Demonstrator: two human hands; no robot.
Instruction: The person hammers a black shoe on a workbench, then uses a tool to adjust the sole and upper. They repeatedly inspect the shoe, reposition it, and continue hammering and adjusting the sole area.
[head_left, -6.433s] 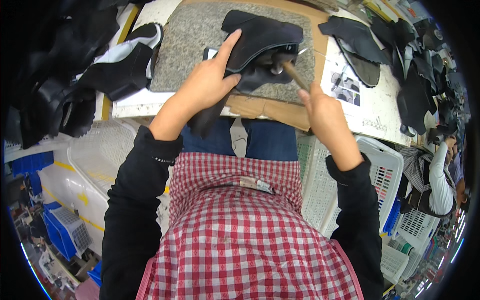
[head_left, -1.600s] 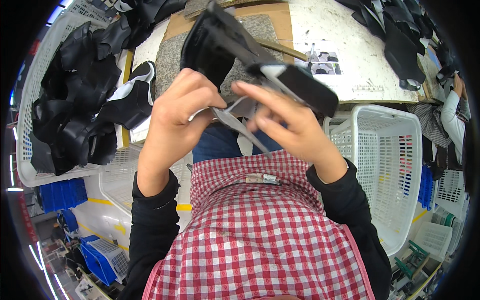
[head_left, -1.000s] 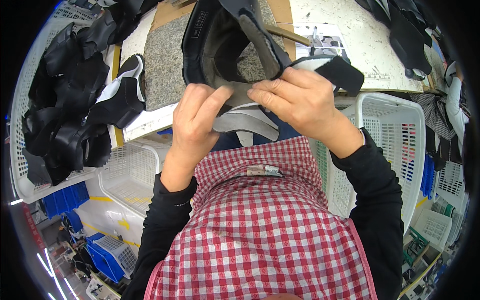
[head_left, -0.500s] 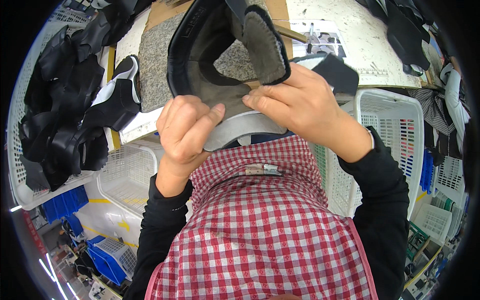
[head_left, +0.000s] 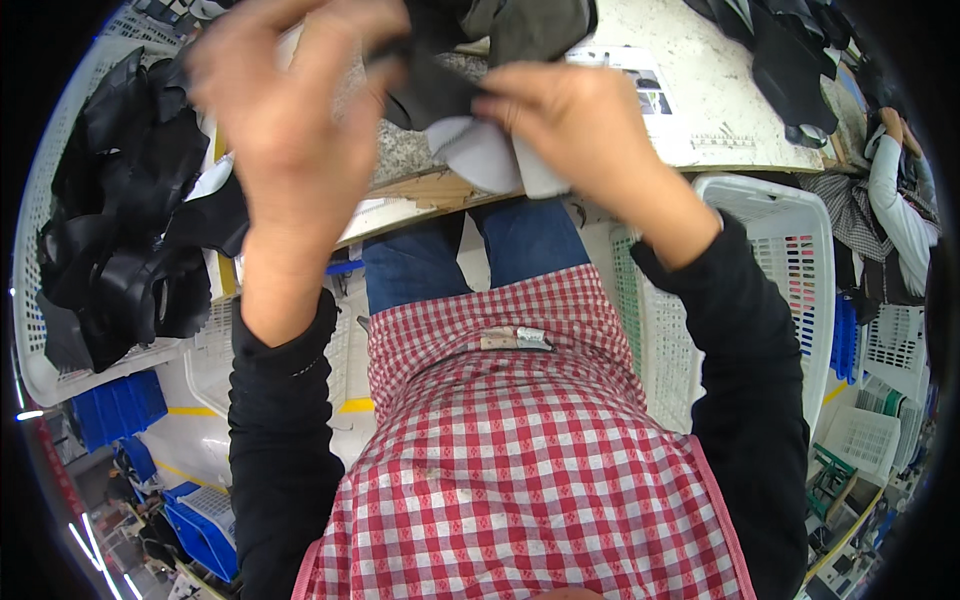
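A black shoe upper [head_left: 440, 85] with a grey lining is held up above the worktable [head_left: 700, 110] by both hands. The right hand [head_left: 570, 120] is pinched on its grey edge; the left hand [head_left: 290, 130] is blurred, its grip cannot be told. Left of the worktable, a white basket [head_left: 40, 370] is filled with black pieces [head_left: 120, 240]. Right of it, another white basket [head_left: 800, 270] is seen.

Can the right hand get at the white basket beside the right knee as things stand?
Probably yes, once freed: the white basket sits open just below the right hand, nothing between, but that hand is gripping the black and grey shoe piece.
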